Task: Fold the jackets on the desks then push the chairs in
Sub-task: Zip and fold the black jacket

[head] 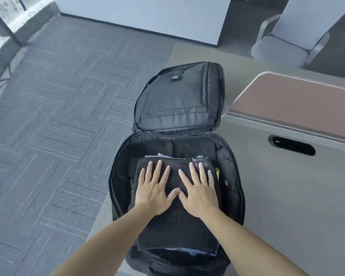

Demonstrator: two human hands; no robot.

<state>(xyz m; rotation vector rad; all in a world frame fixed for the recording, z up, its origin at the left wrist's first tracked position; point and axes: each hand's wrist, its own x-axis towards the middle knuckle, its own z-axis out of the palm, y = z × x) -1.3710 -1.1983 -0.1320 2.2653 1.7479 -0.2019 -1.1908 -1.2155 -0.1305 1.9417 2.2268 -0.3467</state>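
A folded black jacket (pixel 173 232) lies inside an open black backpack (pixel 179 100) on the grey desk (pixel 287 206). My left hand (pixel 154 189) and my right hand (pixel 199 191) press flat on the jacket side by side, fingers straight and spread, thumbs touching. Light blue cloth shows under the jacket at its far and near edges. The backpack's flap is laid back away from me. A grey chair (pixel 287 36) stands at the far right, away from the desk.
A brown panel with a pale rim (pixel 299 108) and a dark oval cable slot (pixel 292 145) lie on the desk to the right of the backpack. Dark grey carpet (pixel 58 116) fills the left. A white wall panel (pixel 147 12) stands at the back.
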